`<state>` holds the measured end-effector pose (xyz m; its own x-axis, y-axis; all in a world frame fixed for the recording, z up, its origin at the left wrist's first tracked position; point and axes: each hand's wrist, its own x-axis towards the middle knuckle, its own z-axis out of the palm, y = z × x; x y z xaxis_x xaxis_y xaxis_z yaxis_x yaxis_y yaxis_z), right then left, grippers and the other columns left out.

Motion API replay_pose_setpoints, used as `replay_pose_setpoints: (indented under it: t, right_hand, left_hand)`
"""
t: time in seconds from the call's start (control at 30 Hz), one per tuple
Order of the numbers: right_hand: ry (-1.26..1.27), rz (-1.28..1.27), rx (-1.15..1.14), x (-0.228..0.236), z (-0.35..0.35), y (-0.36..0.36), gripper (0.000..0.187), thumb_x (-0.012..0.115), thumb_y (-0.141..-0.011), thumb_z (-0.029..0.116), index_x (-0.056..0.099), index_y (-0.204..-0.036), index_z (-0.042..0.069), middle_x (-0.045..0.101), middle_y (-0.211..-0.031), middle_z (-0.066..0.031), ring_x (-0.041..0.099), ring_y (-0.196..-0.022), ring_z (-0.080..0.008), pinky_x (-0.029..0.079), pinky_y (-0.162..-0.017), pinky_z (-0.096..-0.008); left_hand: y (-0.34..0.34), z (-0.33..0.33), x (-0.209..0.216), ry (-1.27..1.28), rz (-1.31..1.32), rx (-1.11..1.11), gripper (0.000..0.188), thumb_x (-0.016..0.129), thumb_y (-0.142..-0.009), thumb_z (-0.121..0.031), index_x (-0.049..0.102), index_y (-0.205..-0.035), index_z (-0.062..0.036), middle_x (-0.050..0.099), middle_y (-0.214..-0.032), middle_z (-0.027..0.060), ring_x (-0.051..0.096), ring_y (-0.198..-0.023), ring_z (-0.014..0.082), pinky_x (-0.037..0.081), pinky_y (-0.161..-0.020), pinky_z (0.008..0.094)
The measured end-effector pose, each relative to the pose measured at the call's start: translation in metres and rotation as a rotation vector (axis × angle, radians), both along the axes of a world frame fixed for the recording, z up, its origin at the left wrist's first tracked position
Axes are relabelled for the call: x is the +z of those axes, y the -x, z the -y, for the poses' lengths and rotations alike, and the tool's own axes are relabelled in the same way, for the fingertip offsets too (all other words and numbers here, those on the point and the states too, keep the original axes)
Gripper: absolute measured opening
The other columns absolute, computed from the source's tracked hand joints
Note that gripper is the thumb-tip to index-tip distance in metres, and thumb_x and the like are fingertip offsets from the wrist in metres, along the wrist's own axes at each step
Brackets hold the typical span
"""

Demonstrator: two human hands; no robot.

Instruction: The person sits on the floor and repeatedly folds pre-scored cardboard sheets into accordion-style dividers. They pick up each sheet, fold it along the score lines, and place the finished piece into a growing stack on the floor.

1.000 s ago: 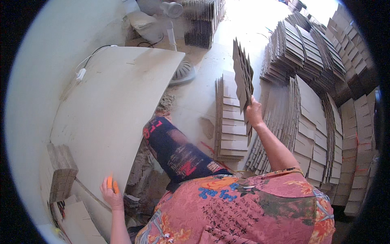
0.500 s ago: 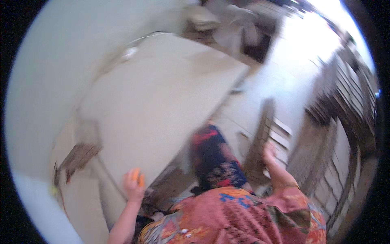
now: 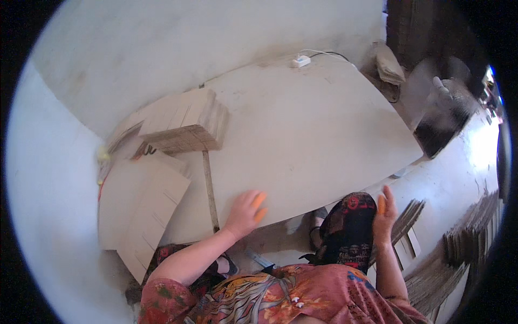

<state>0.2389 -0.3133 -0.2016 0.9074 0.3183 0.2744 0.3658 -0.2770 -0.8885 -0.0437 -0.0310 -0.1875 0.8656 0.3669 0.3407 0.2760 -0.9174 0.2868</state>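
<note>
My left hand [image 3: 244,215] is over the near edge of the pale tabletop [image 3: 318,129], orange covers on its fingers. Its fingers are loosely extended, and nothing shows in them. My right hand [image 3: 384,216] is raised beside my knee in dark patterned cloth [image 3: 353,227]; its fingers point up and away, one orange cover shows, and it holds nothing visible. Left of my left hand, a block of stacked cardboard pieces [image 3: 181,121] stands on the table. Nearer lie flat slotted cardboard sheets [image 3: 156,202], beside a narrow dark strip [image 3: 209,189] across the table.
A white power socket [image 3: 301,61] with a cable sits at the table's far edge, by the wall [image 3: 205,43]. A fan [image 3: 445,92] stands at the far right. Bundles of cardboard strips [image 3: 472,227] lie on the floor at right. Below the table edge lies a bluish flat object [image 3: 260,258].
The view has swung left, bringing the cardboard block and sheets further into sight. My right hand has gone from beside the floor bundles to beside my knee. My left hand stays over the table.
</note>
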Motion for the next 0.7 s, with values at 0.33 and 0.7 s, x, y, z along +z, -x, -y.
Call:
replay_pose_setpoints:
  t: [0.33, 0.7]
  right_hand:
    - [0.324, 0.292, 0.271, 0.02, -0.024, 0.008, 0.026, 0.062, -0.088, 0.02, 0.065, -0.102, -0.001, 0.065, -0.109, -0.0187, 0.059, -0.104, -0.036, 0.047, -0.091, -0.0414]
    - [0.27, 0.422, 0.226, 0.023, -0.029, 0.012, 0.018, 0.056, -0.088, 0.025, 0.066, -0.083, 0.01, 0.064, -0.088, -0.0125, 0.06, -0.09, -0.0333, 0.049, -0.081, -0.0431]
  left_hand:
    - [0.003, -0.007, -0.014, -0.032, -0.027, 0.035, 0.043, 0.065, -0.083, -0.026, 0.057, -0.119, -0.0032, 0.051, -0.126, 0.0136, 0.05, -0.115, 0.0336, 0.04, -0.097, 0.044]
    - [0.005, -0.004, -0.019, -0.081, 0.033, 0.001, 0.041, 0.065, -0.083, -0.024, 0.058, -0.115, 0.0011, 0.052, -0.121, 0.0143, 0.05, -0.109, 0.0358, 0.041, -0.094, 0.0457]
